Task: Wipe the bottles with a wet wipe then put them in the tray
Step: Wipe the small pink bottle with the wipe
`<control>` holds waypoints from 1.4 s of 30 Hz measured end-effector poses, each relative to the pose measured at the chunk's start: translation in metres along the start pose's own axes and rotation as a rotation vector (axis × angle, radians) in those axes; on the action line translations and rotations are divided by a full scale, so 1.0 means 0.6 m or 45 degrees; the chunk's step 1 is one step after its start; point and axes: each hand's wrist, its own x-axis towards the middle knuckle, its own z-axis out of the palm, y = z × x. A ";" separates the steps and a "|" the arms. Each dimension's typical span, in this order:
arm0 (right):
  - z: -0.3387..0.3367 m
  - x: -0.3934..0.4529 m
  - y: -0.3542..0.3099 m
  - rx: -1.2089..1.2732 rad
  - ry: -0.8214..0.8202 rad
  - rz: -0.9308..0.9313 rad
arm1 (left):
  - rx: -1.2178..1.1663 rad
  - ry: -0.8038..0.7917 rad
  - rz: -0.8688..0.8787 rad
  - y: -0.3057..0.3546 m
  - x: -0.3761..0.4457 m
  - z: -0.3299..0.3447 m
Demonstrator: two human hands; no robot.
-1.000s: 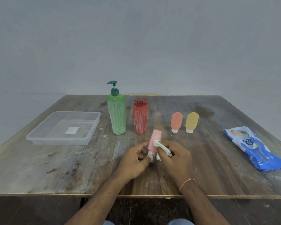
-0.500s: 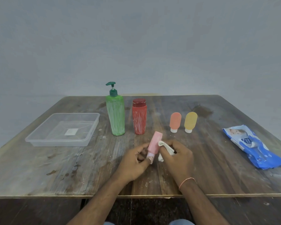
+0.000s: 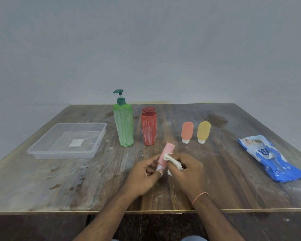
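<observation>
Left hand (image 3: 144, 173) pinches the lower end of a small pink squeeze bottle (image 3: 165, 154), fingers and thumb curled round it near the cap; the bottle tilts up and away, toward frame centre. Right hand (image 3: 186, 171) is clamped on a bunched white wet wipe (image 3: 172, 161), pressing it against the bottle's right side. Both hands hover low over the worktop (image 3: 42, 185), just below frame centre.

Beyond them, mid-frame, stand four upright bottles: a green pump bottle (image 3: 123, 126), a red flip-cap bottle (image 3: 149, 127), then an orange squeeze bottle (image 3: 187, 131) and a yellow squeeze bottle (image 3: 203, 131), both cap-down. The green and red ones are streaked with whitish residue. The clear plastic tray (image 3: 42, 151) sits at left of frame, well apart from the hands, with no bottle in it. A blue wet-wipe pack (image 3: 271, 157) lies at right.

Risks, as judged: the grip sits on the bottle's narrow end only, so a hard rub from the wipe could lever the bottle out of the fingers. The wipe is wadded small; it may smear rather than lift dirt on the larger bottles.

Surface: worn, stained dark wood, with pale scuffs and white flecks near the front edge. Behind, a plain grey wall (image 3: 146, 49).
</observation>
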 end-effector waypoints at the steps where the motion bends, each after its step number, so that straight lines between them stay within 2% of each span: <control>1: 0.000 -0.001 0.000 -0.024 -0.014 0.022 | 0.002 -0.001 -0.001 -0.001 0.000 -0.001; 4: -0.001 0.006 -0.006 0.000 0.154 0.193 | 0.091 -0.038 -0.016 -0.007 0.003 -0.003; 6: -0.004 0.010 -0.008 0.047 0.235 0.217 | 0.134 -0.077 -0.027 -0.007 0.002 -0.003; 11: 0.000 0.006 -0.004 0.178 0.091 0.145 | 0.085 -0.094 -0.031 -0.006 0.002 -0.006; 16: -0.003 0.012 -0.008 0.153 0.254 0.222 | 0.107 -0.108 -0.019 -0.005 0.001 -0.006; 22: 0.001 0.003 -0.002 0.098 0.087 0.059 | 0.063 -0.065 -0.009 -0.005 0.000 -0.004; 26: -0.003 0.010 -0.002 0.077 0.246 0.153 | 0.105 -0.038 -0.017 0.000 -0.006 -0.003; 28: -0.003 0.012 -0.001 0.092 0.251 0.132 | 0.088 -0.011 -0.017 0.000 -0.008 -0.004; 33: -0.001 0.002 -0.002 0.037 0.038 -0.109 | -0.070 0.111 -0.037 0.003 -0.008 -0.008; 36: 0.000 0.006 -0.008 0.075 0.144 0.046 | -0.042 0.104 -0.035 0.002 -0.009 -0.006; 38: 0.000 0.010 -0.006 0.090 0.247 0.069 | 0.011 0.072 -0.012 0.003 -0.010 -0.005; 40: 0.000 0.012 -0.005 0.096 0.237 0.019 | 0.035 0.059 -0.008 0.004 -0.011 -0.005; 42: -0.001 0.009 -0.002 0.090 0.140 -0.063 | 0.028 0.068 -0.014 0.004 -0.011 -0.004</control>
